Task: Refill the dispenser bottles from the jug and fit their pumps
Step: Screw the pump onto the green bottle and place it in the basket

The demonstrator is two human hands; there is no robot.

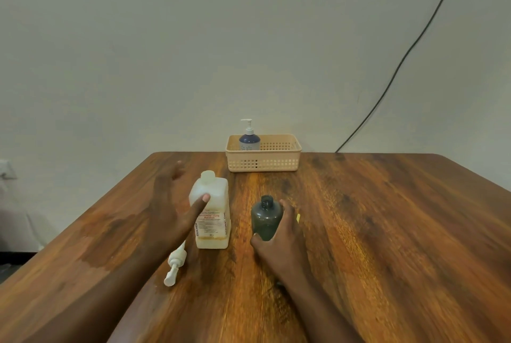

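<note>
A translucent white jug (211, 212) with a printed label stands upright mid-table, its neck uncapped. My left hand (171, 210) is spread open just left of it, thumb tip against the jug's shoulder. To the jug's right a dark grey dispenser bottle (265, 218) stands with an open neck and no pump; my right hand (282, 240) wraps its right side and base. A loose white pump (174, 265) lies on the table in front of the jug, partly under my left wrist. A blue bottle with a fitted white pump (249, 139) stands in the basket.
A peach plastic basket (276, 161) sits at the table's far edge against the wall. A small yellow thing (298, 218) shows just behind my right hand. A black cable (401, 63) runs down the wall at the right. The wooden table (387, 232) stretches wide on both sides.
</note>
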